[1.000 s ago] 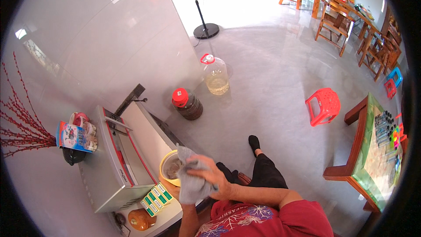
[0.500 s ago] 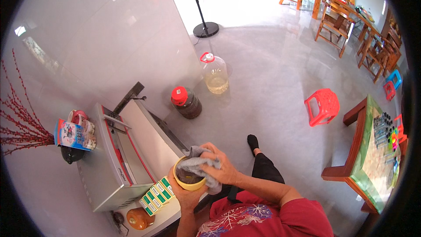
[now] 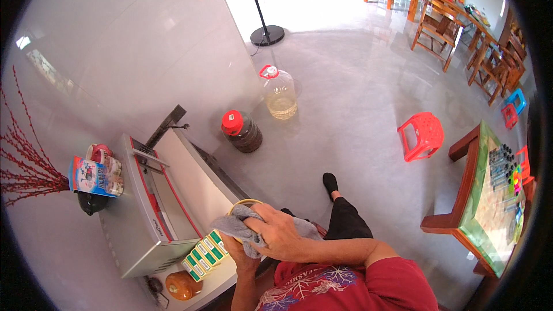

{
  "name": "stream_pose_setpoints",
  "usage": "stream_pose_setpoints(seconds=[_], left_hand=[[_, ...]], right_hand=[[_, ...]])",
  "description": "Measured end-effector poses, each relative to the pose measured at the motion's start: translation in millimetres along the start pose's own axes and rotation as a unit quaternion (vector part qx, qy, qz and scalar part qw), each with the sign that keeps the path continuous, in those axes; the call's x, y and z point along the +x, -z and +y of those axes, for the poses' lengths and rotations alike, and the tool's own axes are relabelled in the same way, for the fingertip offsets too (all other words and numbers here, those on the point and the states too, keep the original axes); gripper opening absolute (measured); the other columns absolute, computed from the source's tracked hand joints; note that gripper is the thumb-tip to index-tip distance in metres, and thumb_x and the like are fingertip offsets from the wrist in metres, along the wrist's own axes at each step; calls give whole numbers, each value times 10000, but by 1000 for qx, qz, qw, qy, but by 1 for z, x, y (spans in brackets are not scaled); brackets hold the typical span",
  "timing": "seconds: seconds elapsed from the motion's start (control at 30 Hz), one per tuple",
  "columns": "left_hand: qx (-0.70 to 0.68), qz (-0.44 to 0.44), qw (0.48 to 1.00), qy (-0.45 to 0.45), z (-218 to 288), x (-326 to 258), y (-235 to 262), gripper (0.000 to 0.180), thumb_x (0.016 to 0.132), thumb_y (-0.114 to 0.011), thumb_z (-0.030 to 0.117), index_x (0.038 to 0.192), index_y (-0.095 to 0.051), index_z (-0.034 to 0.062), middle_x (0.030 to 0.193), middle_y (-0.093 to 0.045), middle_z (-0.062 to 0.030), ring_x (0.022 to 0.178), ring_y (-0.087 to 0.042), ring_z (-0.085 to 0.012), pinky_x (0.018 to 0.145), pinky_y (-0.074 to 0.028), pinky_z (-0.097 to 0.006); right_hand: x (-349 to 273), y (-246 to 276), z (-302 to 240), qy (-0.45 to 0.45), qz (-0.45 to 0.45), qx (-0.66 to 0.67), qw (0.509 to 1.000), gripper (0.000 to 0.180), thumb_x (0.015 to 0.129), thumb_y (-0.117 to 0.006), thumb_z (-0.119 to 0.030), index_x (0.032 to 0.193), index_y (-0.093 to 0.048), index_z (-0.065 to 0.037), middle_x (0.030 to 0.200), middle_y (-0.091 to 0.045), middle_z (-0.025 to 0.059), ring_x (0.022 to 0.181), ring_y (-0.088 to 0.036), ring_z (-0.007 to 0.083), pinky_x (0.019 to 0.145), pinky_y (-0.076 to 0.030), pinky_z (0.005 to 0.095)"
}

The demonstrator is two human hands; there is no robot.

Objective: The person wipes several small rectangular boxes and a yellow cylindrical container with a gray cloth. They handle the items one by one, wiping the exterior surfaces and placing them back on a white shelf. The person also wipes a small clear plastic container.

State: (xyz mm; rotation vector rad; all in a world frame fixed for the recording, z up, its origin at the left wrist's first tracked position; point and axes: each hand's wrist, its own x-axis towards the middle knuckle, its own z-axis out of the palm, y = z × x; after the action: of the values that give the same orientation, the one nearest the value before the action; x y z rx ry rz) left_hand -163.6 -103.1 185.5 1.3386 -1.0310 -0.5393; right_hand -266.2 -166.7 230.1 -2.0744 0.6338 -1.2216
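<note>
My left hand [image 3: 241, 251] grips the side of a round yellow pot [image 3: 246, 201], its fingers partly covered by cloth. A thin arc of the pot's rim shows; its inside is hidden now. A grey cloth [image 3: 229, 226] is bunched in my right hand [image 3: 277, 234], which presses it over the pot's mouth and side. Just left of the pot, small green-and-white boxes [image 3: 204, 254] stand in a row on the white cabinet top [image 3: 214, 281].
A silver appliance [image 3: 144, 247] and an orange lidded pot [image 3: 183, 285] stand at left. On the floor are a red-capped dark jar [image 3: 243, 133], a clear jug [image 3: 281, 99], a red stool [image 3: 423, 135] and a fan [image 3: 266, 34]. A low table [image 3: 472, 219] stands right.
My right hand has shifted left with the cloth, from the pot's right rim across its mouth, hiding the dark inside seen before. The view has tilted slightly.
</note>
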Motion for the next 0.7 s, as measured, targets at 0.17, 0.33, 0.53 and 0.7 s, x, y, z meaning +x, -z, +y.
stream_pose_setpoints(seconds=[0.17,0.33,0.53,0.7], left_hand=[[-101,-66,989,91,-7,-26,16,501,778,-658,121,1199,-406,22,1124,-494,-108,1003,-521,-201,853,-435,-317],[-217,0,962,164,-25,-27,24,592,739,-702,108,1233,-384,30,1183,-478,-115,1056,-505,-214,906,-421,-334],[-158,59,978,124,-5,2,1,655,704,-741,94,1249,-382,37,1237,-468,-110,1106,-494,-211,944,-414,-338],[-115,-15,992,55,6,-3,3,785,596,-786,72,1253,-359,19,1213,-480,-110,1112,-494,-214,954,-410,-354]], right_hand=[[-2,-10,-7,166,-17,-61,984,270,646,-599,-172,881,-589,-39,968,-517,125,873,-522,249,668,-419,339],[-35,-15,16,142,50,-18,988,309,667,-624,-149,958,-595,-49,1016,-527,142,906,-513,291,766,-393,406],[-21,-17,30,-96,120,203,967,252,786,-583,-79,1032,-546,-34,939,-509,143,901,-497,299,848,-377,383],[20,3,37,-330,14,489,807,198,875,-548,-194,982,-569,-28,813,-550,24,788,-488,98,725,-410,250]])
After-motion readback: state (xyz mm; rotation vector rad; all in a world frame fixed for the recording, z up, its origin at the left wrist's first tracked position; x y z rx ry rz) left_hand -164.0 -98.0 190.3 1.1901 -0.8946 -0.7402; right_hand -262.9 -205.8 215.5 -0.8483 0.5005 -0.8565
